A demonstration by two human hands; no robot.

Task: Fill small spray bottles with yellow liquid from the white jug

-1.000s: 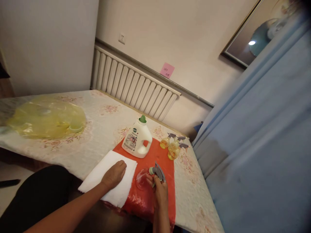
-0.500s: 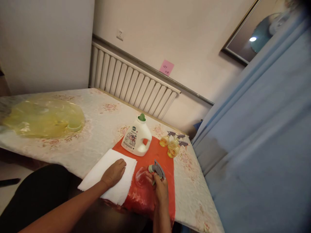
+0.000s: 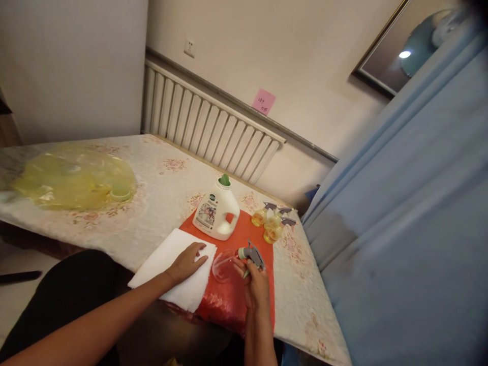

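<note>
My right hand (image 3: pixel 256 285) is closed round the neck of a clear, empty spray bottle (image 3: pixel 224 265) with a grey trigger head (image 3: pixel 253 254); the bottle lies tipped to the left over a red mat (image 3: pixel 236 295). Palm down, my left hand (image 3: pixel 186 264) rests on a folded white cloth (image 3: pixel 170 269) at the table's near edge, fingers spread and stretched toward the bottle. A white detergent jug (image 3: pixel 216 214) with a green cap stands upright on the mat's far end.
Three small spray bottles of yellow liquid (image 3: pixel 271 222) stand beyond the mat on the right. A crumpled yellow plastic bag (image 3: pixel 72 179) lies far left on the flowered tablecloth (image 3: pixel 160 193). A radiator (image 3: pixel 206 131) lines the wall; a blue curtain (image 3: pixel 404 213) hangs on the right.
My left hand's fingers have spread and slid right across the cloth toward the bottle. My right hand has lifted the spray bottle slightly. The camera has shifted a little.
</note>
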